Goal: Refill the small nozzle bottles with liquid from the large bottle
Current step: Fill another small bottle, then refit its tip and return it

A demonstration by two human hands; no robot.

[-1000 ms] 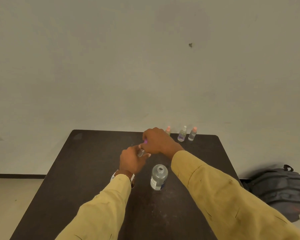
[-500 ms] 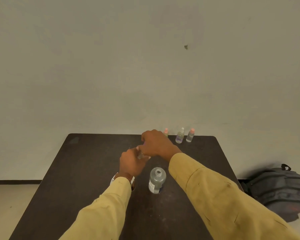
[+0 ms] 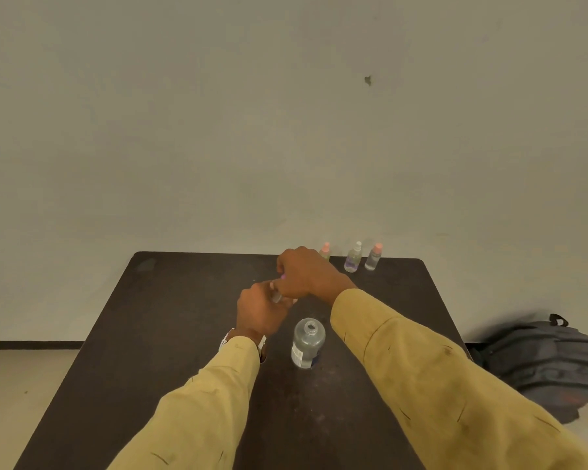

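Head view: plain wall (image 3: 286, 130) fills the top half. Dark table (image 3: 150, 334) below it. Grey backpack (image 3: 540, 364) on the floor at 3 o'clock off the table. Tan sleeves (image 3: 421, 385) come in from 6 o'clock.

Large bottle (image 3: 307, 344) is upright near table centre, cap off, neck open, with clear liquid inside.

At 12 o'clock from it the two hands meet. Left hand (image 3: 258, 312) grips the held bottle (image 3: 276, 296). Right hand (image 3: 306, 274) is curled over the bottle's top, with a purple speck showing at the fingers. Hands cover most of that bottle, so fill level is unreadable.

Row of three small bottles at the table's 1 o'clock far edge:
- pink-capped bottle (image 3: 325, 251), half hidden behind the right hand
- white-nozzle bottle (image 3: 353, 257), purple tint at its base
- second pink-capped bottle (image 3: 374, 257)

Watch (image 3: 262, 344) on the left wrist. Small dark mark (image 3: 368, 80) on the wall at 1 o'clock.
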